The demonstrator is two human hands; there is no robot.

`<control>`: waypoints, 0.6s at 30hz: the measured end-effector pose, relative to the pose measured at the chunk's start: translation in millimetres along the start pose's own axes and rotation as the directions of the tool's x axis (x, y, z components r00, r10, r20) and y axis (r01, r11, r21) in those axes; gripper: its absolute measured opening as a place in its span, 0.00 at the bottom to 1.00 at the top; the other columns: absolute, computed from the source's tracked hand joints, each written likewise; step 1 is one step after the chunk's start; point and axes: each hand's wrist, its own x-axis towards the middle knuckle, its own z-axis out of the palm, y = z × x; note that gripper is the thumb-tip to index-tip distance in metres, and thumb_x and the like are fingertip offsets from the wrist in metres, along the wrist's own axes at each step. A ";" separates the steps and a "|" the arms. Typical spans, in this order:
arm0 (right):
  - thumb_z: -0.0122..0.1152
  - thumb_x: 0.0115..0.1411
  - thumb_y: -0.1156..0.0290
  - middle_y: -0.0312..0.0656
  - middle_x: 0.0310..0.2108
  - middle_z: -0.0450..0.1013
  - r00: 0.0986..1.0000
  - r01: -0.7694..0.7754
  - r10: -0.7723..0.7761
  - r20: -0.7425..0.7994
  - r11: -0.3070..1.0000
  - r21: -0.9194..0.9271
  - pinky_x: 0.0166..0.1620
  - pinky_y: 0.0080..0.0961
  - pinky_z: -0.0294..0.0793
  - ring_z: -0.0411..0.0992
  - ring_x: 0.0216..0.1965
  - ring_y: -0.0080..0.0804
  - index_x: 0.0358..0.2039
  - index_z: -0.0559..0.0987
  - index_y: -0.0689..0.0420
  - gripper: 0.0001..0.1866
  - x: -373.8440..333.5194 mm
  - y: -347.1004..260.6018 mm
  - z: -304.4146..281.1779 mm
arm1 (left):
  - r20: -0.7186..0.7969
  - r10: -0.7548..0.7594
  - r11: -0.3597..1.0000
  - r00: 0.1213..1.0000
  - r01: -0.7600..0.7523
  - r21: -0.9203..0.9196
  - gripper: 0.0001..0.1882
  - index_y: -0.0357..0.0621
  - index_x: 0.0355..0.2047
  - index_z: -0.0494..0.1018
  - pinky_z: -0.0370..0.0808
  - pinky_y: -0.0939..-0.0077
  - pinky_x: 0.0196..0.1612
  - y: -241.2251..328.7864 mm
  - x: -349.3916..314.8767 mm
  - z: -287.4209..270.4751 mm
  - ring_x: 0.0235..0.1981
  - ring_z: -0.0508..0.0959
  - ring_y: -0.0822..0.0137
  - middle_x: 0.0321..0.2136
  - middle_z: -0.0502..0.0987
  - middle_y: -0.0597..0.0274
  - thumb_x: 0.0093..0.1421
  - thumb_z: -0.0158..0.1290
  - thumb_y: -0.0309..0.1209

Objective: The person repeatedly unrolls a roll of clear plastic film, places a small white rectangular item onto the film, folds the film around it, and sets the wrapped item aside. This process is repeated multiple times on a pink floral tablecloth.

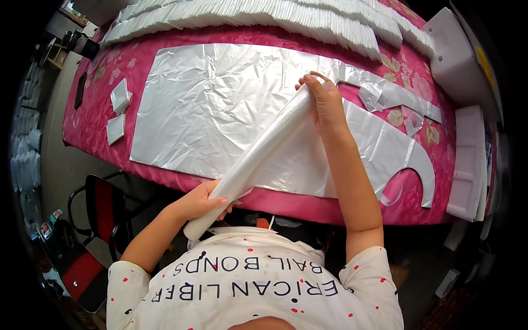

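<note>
A thin white plastic apron (198,104) lies spread over the table, wrinkled and shiny, with a curved cut-out and strap-like ends on the right. Its near part is gathered into a long slanting fold (269,140) that runs from the table's front edge up to the middle. Around the lower end of this fold my left hand (206,202) is closed, near my body. Higher up, my right hand (323,102) grips the fold's upper end, fingers bent over the plastic. Some of the right fingertips are hidden behind the film.
Long rows of folded white packets (247,16) line the table's far side. Two small white packets (115,129) and a dark phone-like object (80,91) lie at left on the pink flowered cloth (102,71). White foam boxes (467,159) stand at right, red-black chairs (104,209) at lower left.
</note>
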 end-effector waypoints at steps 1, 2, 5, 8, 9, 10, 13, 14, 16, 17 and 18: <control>0.60 0.56 0.68 0.43 0.38 0.71 0.997 0.063 -0.068 -0.040 0.991 -0.121 0.44 0.22 0.71 0.71 0.38 0.29 0.49 0.64 0.66 0.24 13.4 0.2 -22.2 | 0.103 -0.054 0.995 0.993 0.061 -0.074 0.25 0.39 0.46 0.65 0.72 0.76 0.27 -6.1 -5.2 -3.8 0.24 0.74 0.71 0.27 0.72 0.60 0.54 0.55 0.42; 0.64 0.53 0.62 0.41 0.36 0.72 0.983 0.169 -0.180 -0.028 0.960 -0.222 0.37 0.17 0.68 0.70 0.35 0.23 0.48 0.68 0.63 0.27 17.7 -2.2 -28.9 | 0.123 -0.063 0.990 0.990 0.078 -0.121 0.25 0.39 0.45 0.65 0.71 0.77 0.27 -12.9 -9.3 -5.8 0.23 0.73 0.72 0.27 0.72 0.60 0.54 0.55 0.44; 0.61 0.55 0.58 0.35 0.33 0.72 0.993 0.038 0.019 0.116 0.883 -0.468 0.31 0.13 0.65 0.67 0.30 0.17 0.42 0.74 0.61 0.21 12.2 -19.3 -45.0 | 0.164 -0.076 0.969 0.984 0.112 -0.220 0.27 0.40 0.44 0.65 0.70 0.78 0.25 -25.1 -15.9 -9.6 0.21 0.72 0.73 0.25 0.72 0.61 0.53 0.56 0.48; 0.58 0.58 0.58 0.29 0.28 0.71 0.953 -0.049 0.218 0.212 0.798 -0.601 0.27 0.10 0.61 0.64 0.24 0.11 0.37 0.76 0.59 0.16 9.5 -22.1 -48.7 | 0.187 -0.083 0.963 0.979 0.127 -0.239 0.30 0.40 0.44 0.64 0.70 0.78 0.24 -27.1 -16.0 -12.8 0.20 0.72 0.73 0.25 0.72 0.61 0.51 0.57 0.49; 0.59 0.57 0.58 0.28 0.27 0.70 0.942 -0.058 0.256 0.218 0.762 -0.645 0.26 0.10 0.61 0.64 0.23 0.11 0.36 0.77 0.59 0.16 8.1 -22.1 -47.4 | 0.194 -0.091 0.957 0.977 0.140 -0.254 0.30 0.39 0.43 0.65 0.70 0.79 0.24 -25.5 -16.1 -13.5 0.20 0.72 0.73 0.25 0.72 0.60 0.50 0.58 0.49; 0.59 0.57 0.58 0.28 0.25 0.69 0.930 -0.065 0.294 0.223 0.724 -0.686 0.25 0.10 0.60 0.63 0.22 0.11 0.35 0.77 0.58 0.15 6.7 -22.7 -45.6 | 0.201 -0.099 0.951 0.974 0.152 -0.269 0.30 0.39 0.43 0.65 0.70 0.79 0.24 -24.3 -16.0 -14.1 0.20 0.72 0.73 0.25 0.72 0.60 0.50 0.58 0.49; 0.62 0.55 0.62 0.27 0.21 0.68 0.880 -0.029 0.326 0.344 0.761 -0.648 0.25 0.10 0.59 0.63 0.21 0.11 0.29 0.76 0.57 0.11 8.0 -23.5 -46.6 | 0.255 -0.094 0.927 0.962 0.179 -0.330 0.32 0.37 0.43 0.66 0.69 0.80 0.24 -24.3 -16.5 -17.9 0.19 0.71 0.73 0.25 0.73 0.60 0.48 0.59 0.50; 0.62 0.55 0.63 0.27 0.20 0.68 0.863 -0.021 0.334 0.379 0.774 -0.633 0.25 0.11 0.60 0.63 0.21 0.12 0.28 0.76 0.57 0.10 9.1 -22.3 -47.7 | 0.258 -0.098 0.933 0.961 0.180 -0.313 0.33 0.37 0.44 0.66 0.69 0.80 0.24 -22.6 -16.4 -17.6 0.19 0.71 0.73 0.25 0.73 0.60 0.47 0.60 0.50; 0.62 0.56 0.65 0.27 0.20 0.67 0.884 -0.025 0.310 0.349 0.778 -0.628 0.24 0.11 0.60 0.62 0.20 0.12 0.27 0.76 0.56 0.09 5.3 -25.7 -46.3 | 0.263 -0.106 0.943 0.959 0.181 -0.280 0.35 0.36 0.45 0.66 0.69 0.81 0.24 -18.2 -16.2 -15.5 0.19 0.71 0.74 0.25 0.74 0.60 0.45 0.61 0.51; 0.61 0.56 0.66 0.27 0.19 0.67 0.894 -0.027 0.299 0.334 0.779 -0.626 0.24 0.12 0.60 0.62 0.20 0.12 0.26 0.75 0.56 0.09 4.0 -26.9 -45.5 | 0.277 -0.119 0.946 0.953 0.194 -0.261 0.36 0.36 0.46 0.66 0.69 0.81 0.24 -18.4 -15.8 -17.1 0.19 0.72 0.73 0.25 0.74 0.60 0.45 0.61 0.50; 0.61 0.56 0.66 0.28 0.20 0.68 0.924 0.010 0.228 0.306 0.786 -0.618 0.24 0.12 0.61 0.62 0.20 0.13 0.27 0.76 0.57 0.08 9.4 -26.7 -52.3 | 0.291 -0.132 0.948 0.947 0.207 -0.241 0.37 0.36 0.47 0.66 0.70 0.81 0.25 -18.8 -15.5 -19.3 0.19 0.72 0.73 0.25 0.74 0.60 0.44 0.61 0.49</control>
